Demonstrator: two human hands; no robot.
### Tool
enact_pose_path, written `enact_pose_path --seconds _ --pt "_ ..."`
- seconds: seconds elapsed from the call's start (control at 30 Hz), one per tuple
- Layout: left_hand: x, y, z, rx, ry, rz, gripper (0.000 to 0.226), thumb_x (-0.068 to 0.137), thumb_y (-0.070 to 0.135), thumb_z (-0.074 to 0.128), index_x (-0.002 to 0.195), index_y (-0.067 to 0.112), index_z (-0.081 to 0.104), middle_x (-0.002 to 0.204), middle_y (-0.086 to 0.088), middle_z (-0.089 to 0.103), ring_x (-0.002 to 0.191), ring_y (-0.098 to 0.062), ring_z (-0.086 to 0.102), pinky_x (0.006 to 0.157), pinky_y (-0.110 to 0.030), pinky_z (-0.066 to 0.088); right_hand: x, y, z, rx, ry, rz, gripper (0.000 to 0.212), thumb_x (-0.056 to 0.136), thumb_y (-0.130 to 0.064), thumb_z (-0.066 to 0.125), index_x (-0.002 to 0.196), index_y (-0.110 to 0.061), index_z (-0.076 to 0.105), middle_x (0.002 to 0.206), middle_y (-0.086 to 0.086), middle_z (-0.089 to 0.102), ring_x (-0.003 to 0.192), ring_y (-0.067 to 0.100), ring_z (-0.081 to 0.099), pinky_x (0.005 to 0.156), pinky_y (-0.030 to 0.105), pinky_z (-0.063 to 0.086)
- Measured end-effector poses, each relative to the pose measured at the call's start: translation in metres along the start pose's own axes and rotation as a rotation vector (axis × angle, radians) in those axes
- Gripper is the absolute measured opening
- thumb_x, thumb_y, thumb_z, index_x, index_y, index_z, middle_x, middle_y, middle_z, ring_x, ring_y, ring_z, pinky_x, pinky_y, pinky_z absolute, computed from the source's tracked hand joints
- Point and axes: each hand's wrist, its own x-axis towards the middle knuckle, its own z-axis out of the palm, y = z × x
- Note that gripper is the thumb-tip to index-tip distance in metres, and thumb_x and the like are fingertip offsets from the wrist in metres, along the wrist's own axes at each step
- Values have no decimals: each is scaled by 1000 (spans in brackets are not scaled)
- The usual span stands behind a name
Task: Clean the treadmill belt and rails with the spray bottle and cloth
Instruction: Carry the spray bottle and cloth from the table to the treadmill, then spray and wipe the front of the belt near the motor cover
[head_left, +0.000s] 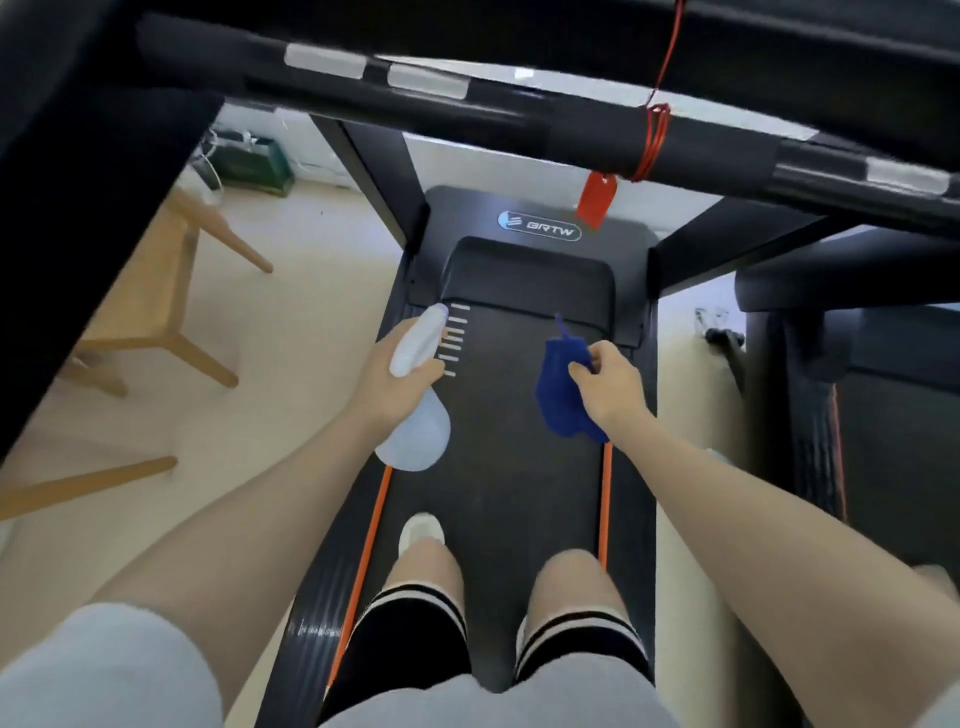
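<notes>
Standing on the black treadmill belt (498, 467) between orange-striped side rails (363, 561). Left hand (395, 384) gripping a white plastic spray bottle (415, 415), nozzle forward; right hand (613, 389) pinching a dark blue cloth (561, 400) hanging above the belt.

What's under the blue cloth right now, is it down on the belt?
The blue cloth hangs pinched in the right hand, with the dark treadmill belt and part of its orange stripe behind it. Whether it touches the belt cannot be seen.
</notes>
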Motion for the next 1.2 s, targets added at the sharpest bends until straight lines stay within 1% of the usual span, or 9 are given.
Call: enact_pose_path --seconds 0.1,0.27,0.43,0.5,0.67,0.83,1.0,1.1,1.2 --pt "48 -51 23 20 8 27 44 91 2 54 130 22 48 107 21 48 103 -3 45 67 7 32 56 36 37 -23 -31 -4 4 96 -18 48 96 -14 49 85 -4 53 76 13 50 59 26 34" --pt "135 -180 75 -4 57 66 46 90 -1 51 132 20 48 113 17 52 103 0 50 68 8 32 173 107 117 -21 -30 -44 8 95 -20 47 98 -14 52 89 -2 56 75 12 52 56 25 35" --pt "218 -323 118 -58 83 40 33 91 5 56 118 23 54 104 6 60 91 5 56 79 -14 44 274 188 212 74 -1 -53 12 94 -23 50 98 -12 54 87 -1 57 74 11 52 57 24 37" --pt "234 -342 122 -117 92 19 34 90 11 60 123 20 56 114 -2 61 101 -9 57 88 -29 46 288 195 226 145 34 -35 14 92 -26 54 94 -12 55 88 0 59 80 16 54 62 27 41" --pt "277 -396 121 -221 42 -69 26 90 20 62 114 28 58 100 12 60 92 0 56 79 -18 46 312 210 287 355 33 -15 19 91 -28 59 88 -10 54 81 -2 54 71 11 50 62 25 41" --pt "313 -417 109 -111 -126 -17 20 89 15 62 94 34 58 93 12 61 84 5 58 77 -16 48 334 193 325 358 43 -140 12 92 -21 55 96 -12 61 106 -11 54 81 2 56 64 14 46" --pt "354 -427 101 -27 -55 -56 38 87 11 58 124 20 56 116 -4 62 106 -17 56 87 -30 46 356 176 343 502 -4 -104 18 93 -10 46 98 -12 63 81 -6 65 72 9 59 65 24 49" --pt "380 -430 106 30 -81 -85 38 85 11 59 121 20 58 113 -2 63 105 -19 57 92 -34 48 382 180 349 576 -8 -80 30 90 -4 43 90 -24 67 74 -14 67 69 7 62 65 26 53" --pt "407 -438 118 74 -28 -130 22 85 12 59 107 14 59 108 -10 63 100 -24 59 89 -39 48 419 189 344 592 23 -23 18 88 -8 45 77 -12 59 74 1 64 66 15 60 64 32 50"
